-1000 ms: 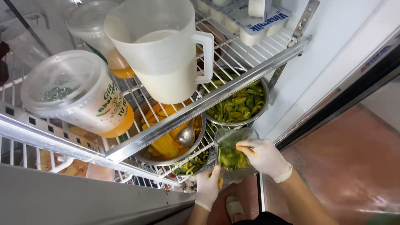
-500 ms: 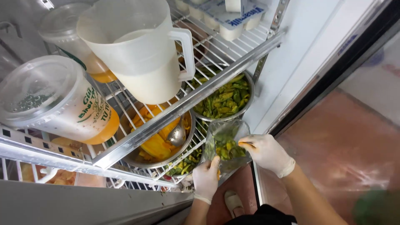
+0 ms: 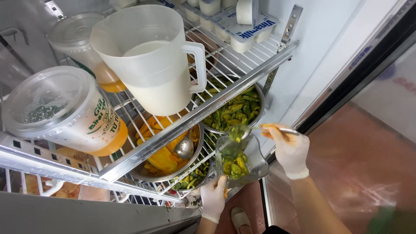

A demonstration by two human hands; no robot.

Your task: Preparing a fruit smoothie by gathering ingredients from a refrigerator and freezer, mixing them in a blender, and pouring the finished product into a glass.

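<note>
Clear plastic cup [image 3: 240, 158], part full of green and yellow fruit pieces, sits below the fridge's wire shelf [image 3: 190, 121], gripped from beneath by the gloved left hand [image 3: 213, 197]. The gloved right hand [image 3: 289, 149] is closed on a metal ladle [image 3: 242, 131] tipped over the cup, beside a steel bowl [image 3: 234, 110] of green pieces.

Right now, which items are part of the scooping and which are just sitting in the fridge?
In use: left hand, clear cup of green slices, right hand, spoon, bowl of green slices.

Lying about: milk pitcher, lidded juice containers, bowl of yellow fruit, yogurt pots.
</note>
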